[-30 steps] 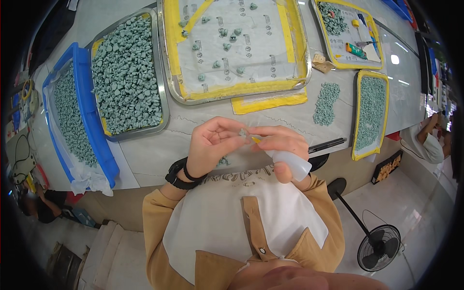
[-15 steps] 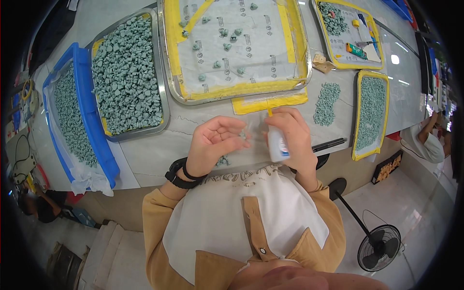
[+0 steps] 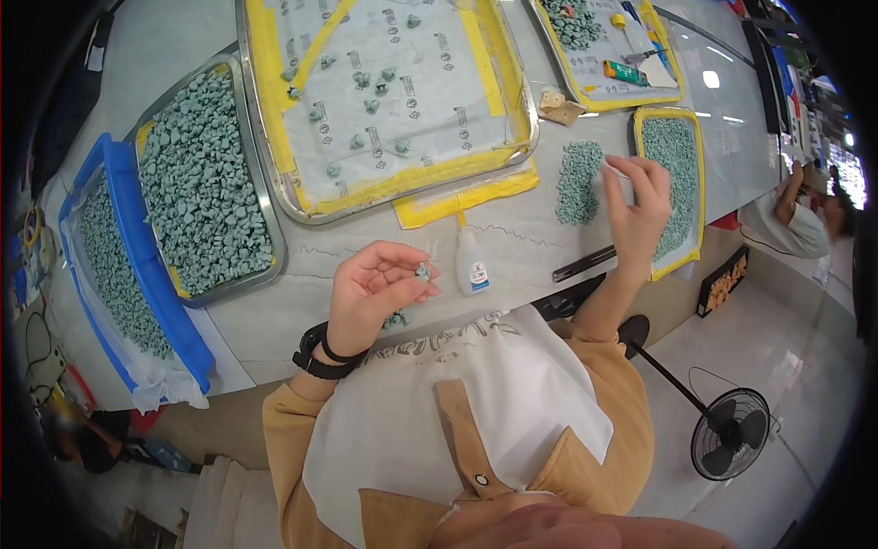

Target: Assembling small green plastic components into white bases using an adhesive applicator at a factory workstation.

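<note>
My left hand [image 3: 373, 285] pinches a small grey-green moulded piece [image 3: 422, 273] between thumb and fingertips, palm turned up. To its right a white glue bottle [image 3: 471, 261] with a yellow nozzle stands on the table, out of both hands. My right hand [image 3: 638, 209] is raised at the right edge of a loose patch of tiny grey-green pieces [image 3: 578, 188]. Its thumb and fingertips are drawn together; whatever may be between them is too small to make out. A few more green pieces [image 3: 395, 319] lie close below my left wrist, partly hidden.
A large tray [image 3: 412, 197] edged in yellow tape holds several assembled pieces. Left stand a full metal tray [image 3: 282, 240] and a blue tray [image 3: 174, 302]. Right are a yellow-edged tray [image 3: 701, 197], a tool tray [image 3: 679, 84] and black tweezers [image 3: 583, 263]. A floor fan [image 3: 730, 434] stands beyond.
My right hand has let go of the glue bottle, now standing on the table, and moved right to the loose pieces. The left hand keeps its piece. The whole view has shifted.
</note>
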Demonstrator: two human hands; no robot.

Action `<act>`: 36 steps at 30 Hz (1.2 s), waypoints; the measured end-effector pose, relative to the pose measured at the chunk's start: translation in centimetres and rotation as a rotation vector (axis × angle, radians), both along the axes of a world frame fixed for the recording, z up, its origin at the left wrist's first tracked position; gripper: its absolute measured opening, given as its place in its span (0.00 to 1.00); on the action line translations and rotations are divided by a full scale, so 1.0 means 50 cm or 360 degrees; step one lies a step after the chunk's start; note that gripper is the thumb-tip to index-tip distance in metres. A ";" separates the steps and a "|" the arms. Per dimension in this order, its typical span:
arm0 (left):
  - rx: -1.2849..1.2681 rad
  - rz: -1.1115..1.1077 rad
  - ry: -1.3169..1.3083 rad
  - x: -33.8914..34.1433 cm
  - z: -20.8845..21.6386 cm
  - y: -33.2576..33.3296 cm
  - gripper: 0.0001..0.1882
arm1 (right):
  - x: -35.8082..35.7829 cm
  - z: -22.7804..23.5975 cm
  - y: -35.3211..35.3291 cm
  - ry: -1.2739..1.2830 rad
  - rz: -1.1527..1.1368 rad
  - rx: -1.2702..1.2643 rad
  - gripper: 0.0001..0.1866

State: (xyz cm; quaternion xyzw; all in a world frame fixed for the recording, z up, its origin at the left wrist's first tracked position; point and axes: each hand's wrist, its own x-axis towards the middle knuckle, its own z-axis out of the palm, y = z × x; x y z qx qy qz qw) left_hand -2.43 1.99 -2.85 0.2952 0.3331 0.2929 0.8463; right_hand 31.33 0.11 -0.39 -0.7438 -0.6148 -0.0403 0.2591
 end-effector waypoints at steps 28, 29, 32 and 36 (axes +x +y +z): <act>0.0002 -0.0303 0.0111 0.012 0.019 0.002 0.18 | -0.222 0.005 -0.009 0.0624 0.1151 0.0084 0.15; 0.0015 -0.0337 0.0084 0.010 0.015 0.000 0.19 | -0.232 0.001 -0.006 0.0650 0.1258 0.0096 0.17; -0.0006 -0.0302 0.0120 0.006 0.008 -0.002 0.19 | -0.244 -0.004 0.001 0.0492 0.1276 0.0131 0.17; -0.0009 -0.0305 0.0143 0.004 0.016 0.004 0.18 | -0.242 -0.010 0.000 0.0369 0.1291 0.0184 0.17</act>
